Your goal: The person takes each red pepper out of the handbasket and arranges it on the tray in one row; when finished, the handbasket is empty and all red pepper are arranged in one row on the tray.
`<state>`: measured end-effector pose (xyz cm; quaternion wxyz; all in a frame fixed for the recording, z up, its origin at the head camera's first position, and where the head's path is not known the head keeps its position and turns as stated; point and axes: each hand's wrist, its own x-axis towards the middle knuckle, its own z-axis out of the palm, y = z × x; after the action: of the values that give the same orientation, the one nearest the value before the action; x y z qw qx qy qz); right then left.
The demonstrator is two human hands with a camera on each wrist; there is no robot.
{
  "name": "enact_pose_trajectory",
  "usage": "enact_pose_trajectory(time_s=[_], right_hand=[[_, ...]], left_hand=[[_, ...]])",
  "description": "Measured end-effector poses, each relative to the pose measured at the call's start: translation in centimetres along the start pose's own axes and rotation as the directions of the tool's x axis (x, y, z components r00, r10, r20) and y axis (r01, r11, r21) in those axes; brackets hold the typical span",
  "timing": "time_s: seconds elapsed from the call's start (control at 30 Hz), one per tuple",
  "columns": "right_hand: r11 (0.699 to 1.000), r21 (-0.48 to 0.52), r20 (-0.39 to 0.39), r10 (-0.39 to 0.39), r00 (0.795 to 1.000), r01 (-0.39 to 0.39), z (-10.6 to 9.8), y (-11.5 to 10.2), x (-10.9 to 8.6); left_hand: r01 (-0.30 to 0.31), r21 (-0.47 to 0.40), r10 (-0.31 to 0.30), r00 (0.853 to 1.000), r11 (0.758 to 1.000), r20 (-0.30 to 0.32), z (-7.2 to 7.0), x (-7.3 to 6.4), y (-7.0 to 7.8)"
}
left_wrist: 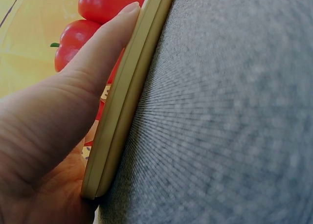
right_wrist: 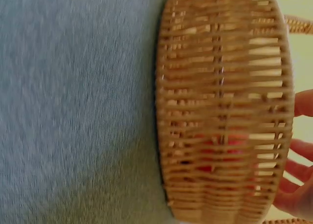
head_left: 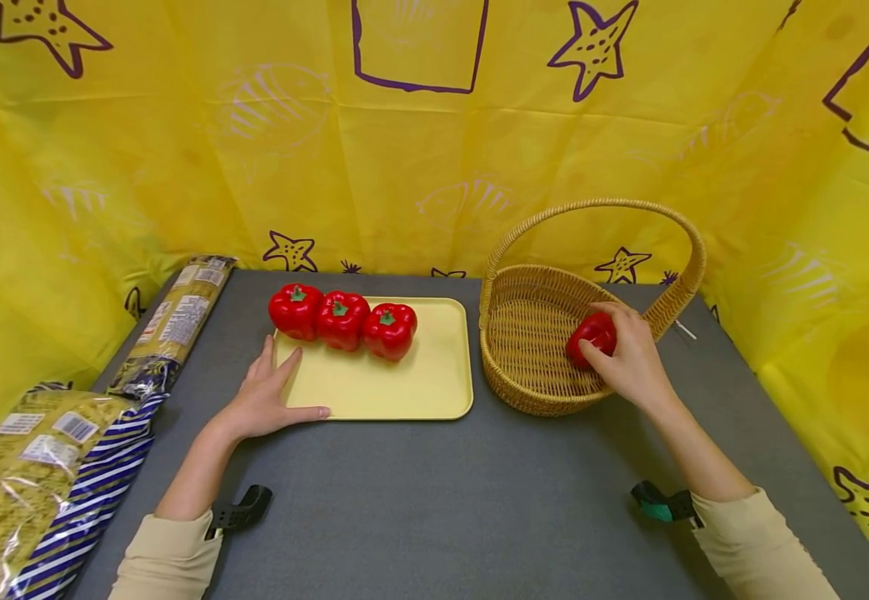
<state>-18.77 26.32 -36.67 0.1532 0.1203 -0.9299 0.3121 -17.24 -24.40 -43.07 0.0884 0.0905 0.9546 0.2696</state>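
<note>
My right hand reaches over the rim of a wicker basket and grips a red bell pepper inside it, fingers on the far side and thumb on the near side. Through the weave in the right wrist view, the pepper shows as a red patch. My left hand touches the left front corner of a pale yellow tray, fingers spread and thumb straight along the front edge. Three red bell peppers with green stems form a row at the tray's back left, the leftmost overlapping its corner.
At the left lie a large pasta bag and a slimmer pasta pack behind it. A tall handle arches over the basket. Yellow patterned cloth encloses the grey table. A thin white stick lies right of the basket.
</note>
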Motion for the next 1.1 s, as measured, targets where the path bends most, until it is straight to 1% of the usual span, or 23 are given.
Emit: enact_pose_trajectory(time_s=[0.13, 0.3, 0.47, 0.6, 0.73, 0.93, 1.1], right_hand=[[0.998, -0.059, 0.022, 0.011, 1.0, -0.01, -0.2, 0.5, 0.2], [0.995, -0.102, 0.048, 0.026, 0.999, -0.021, -0.3, 1.0, 0.5], [0.989, -0.146, 0.094, 0.05, 0.994, -0.036, -0.4, 1.4, 0.9], [0.98, -0.192, 0.144, 0.079, 0.986, -0.05, -0.5, 1.6, 1.2], [0.972, -0.224, 0.207, 0.117, 0.971, -0.07, -0.6, 1.5, 1.6], [0.975, -0.191, 0.272, 0.162, 0.949, -0.112, -0.4, 1.3, 2.0], [0.979, -0.149, 0.276, 0.174, 0.945, -0.136, -0.1, 1.0, 2.1]], left_hand=[[-0.002, -0.003, 0.002, 1.0, 1.0, -0.001, 0.0, 0.0, 0.0], [-0.004, -0.002, 0.004, 1.0, 1.0, -0.001, 0.0, -0.1, 0.0], [-0.002, -0.005, 0.002, 1.0, 1.0, 0.0, 0.0, -0.1, 0.0], [0.002, -0.002, -0.002, 1.0, 1.0, 0.0, 0.0, 0.0, 0.0], [0.002, -0.002, -0.002, 1.0, 1.0, -0.002, 0.1, -0.1, 0.0], [-0.001, -0.002, 0.001, 1.0, 1.0, -0.004, 0.1, -0.1, -0.1], [-0.003, -0.003, 0.003, 1.0, 1.0, -0.003, 0.1, -0.1, -0.1]])
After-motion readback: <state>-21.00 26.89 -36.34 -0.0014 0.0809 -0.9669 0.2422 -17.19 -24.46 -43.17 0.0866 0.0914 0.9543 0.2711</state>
